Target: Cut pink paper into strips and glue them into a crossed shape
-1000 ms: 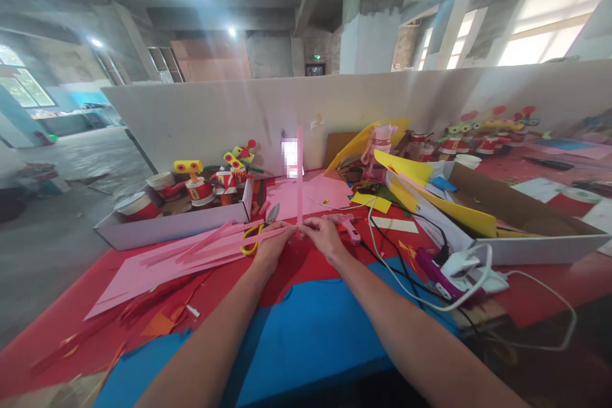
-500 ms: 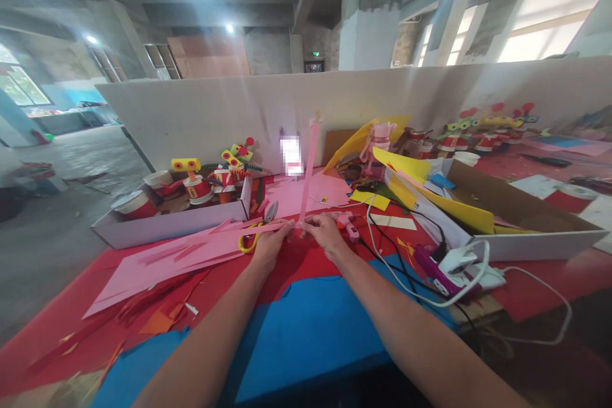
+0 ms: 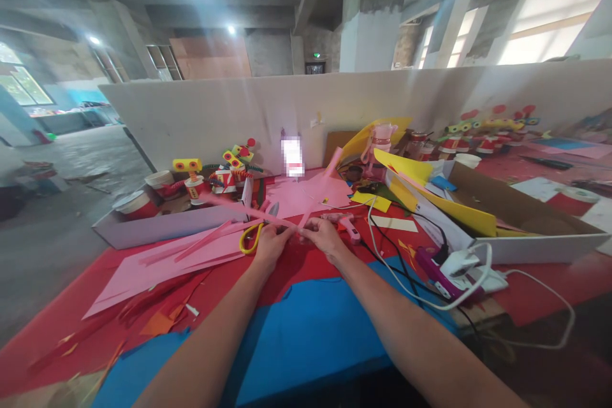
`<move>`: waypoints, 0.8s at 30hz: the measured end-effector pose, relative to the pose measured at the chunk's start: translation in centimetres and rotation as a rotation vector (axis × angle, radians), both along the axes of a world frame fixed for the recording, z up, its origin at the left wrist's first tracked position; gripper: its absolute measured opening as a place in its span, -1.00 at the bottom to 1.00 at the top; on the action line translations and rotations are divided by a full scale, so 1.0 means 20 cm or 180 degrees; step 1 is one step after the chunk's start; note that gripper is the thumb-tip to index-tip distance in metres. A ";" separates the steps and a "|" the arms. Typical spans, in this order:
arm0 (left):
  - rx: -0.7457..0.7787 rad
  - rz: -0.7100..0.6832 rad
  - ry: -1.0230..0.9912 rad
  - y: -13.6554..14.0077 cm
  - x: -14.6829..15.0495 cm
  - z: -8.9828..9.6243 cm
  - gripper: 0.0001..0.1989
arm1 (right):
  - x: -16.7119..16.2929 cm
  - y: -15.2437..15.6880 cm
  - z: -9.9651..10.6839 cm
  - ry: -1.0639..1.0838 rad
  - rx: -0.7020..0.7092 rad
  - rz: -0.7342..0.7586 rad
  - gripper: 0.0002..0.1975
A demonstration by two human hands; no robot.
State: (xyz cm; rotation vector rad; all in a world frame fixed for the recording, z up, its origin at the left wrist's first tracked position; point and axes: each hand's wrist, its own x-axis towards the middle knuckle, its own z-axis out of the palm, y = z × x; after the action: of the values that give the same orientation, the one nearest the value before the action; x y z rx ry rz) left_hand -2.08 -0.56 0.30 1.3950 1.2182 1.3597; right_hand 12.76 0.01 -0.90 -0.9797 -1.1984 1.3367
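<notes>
Both hands pinch pink paper strips where they meet, low over the red tabletop. From the fingers of my left hand (image 3: pixel 273 243), one pink paper strip (image 3: pixel 239 210) slants up to the left, blurred towards its far end. My right hand (image 3: pixel 323 237) is closed on the other paper strip (image 3: pixel 326 180), which leans up to the right. How the two strips join is hidden by the fingertips. Yellow-handled scissors (image 3: pixel 247 242) lie just left of my left hand. A pink glue gun (image 3: pixel 352 231) rests right of my right hand.
Pink paper sheets (image 3: pixel 129 274) spread at left, below a white box (image 3: pixel 172 223) holding paper-cup robot figures (image 3: pixel 197 190). A purple power strip (image 3: pixel 433 271) with cables and an open box (image 3: pixel 540 247) with yellow sheets stand right. Blue material (image 3: pixel 310 325) lies in front.
The strip that stood nearly upright has tipped to the right. The left strip has swung up from near the table. Both hands stay in almost the same place.
</notes>
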 end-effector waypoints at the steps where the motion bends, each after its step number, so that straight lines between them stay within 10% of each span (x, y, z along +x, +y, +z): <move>1: 0.0020 -0.0005 0.0018 0.00 0.00 0.00 -0.73 | 0.00 0.00 0.00 0.0003 -0.0033 -0.0022 -0.58; 24: 0.0153 -0.0303 0.0088 -0.01 0.01 0.03 -0.67 | -0.01 -0.01 0.02 0.0113 0.0210 -0.0132 -0.61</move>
State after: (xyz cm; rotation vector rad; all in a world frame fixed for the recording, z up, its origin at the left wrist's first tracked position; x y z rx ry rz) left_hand -1.92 -0.79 0.83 1.4908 1.1289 1.3156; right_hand 12.53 -0.25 -0.53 -0.9254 -1.1821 1.2692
